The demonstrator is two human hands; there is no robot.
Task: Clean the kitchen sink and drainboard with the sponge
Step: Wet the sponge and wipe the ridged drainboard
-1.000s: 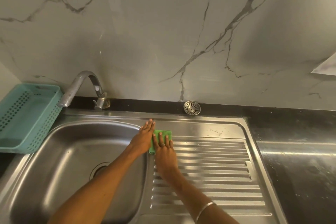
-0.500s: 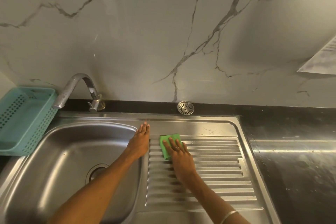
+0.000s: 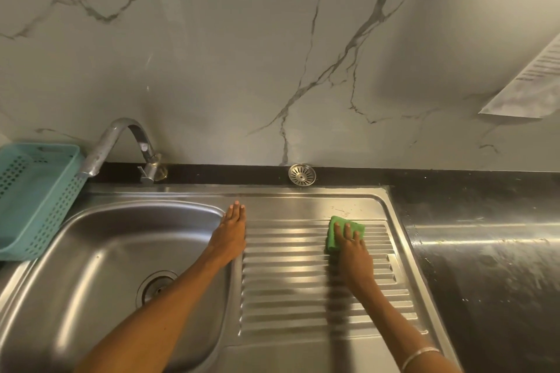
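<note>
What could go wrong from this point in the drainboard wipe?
1. The right hand presses the sponge with flat fingers and no grip round it, so it may slip on the ribbed drainboard.
2. The marks just beyond the sponge sit on the flat strip and could be missed.
3. The left hand leans on the sink rim; it might slide on smooth steel.

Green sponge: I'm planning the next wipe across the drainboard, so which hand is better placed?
Right. The right hand presses the green rectangular sponge onto the ribbed steel drainboard; the left hand rests empty at the sink basin edge.
</note>
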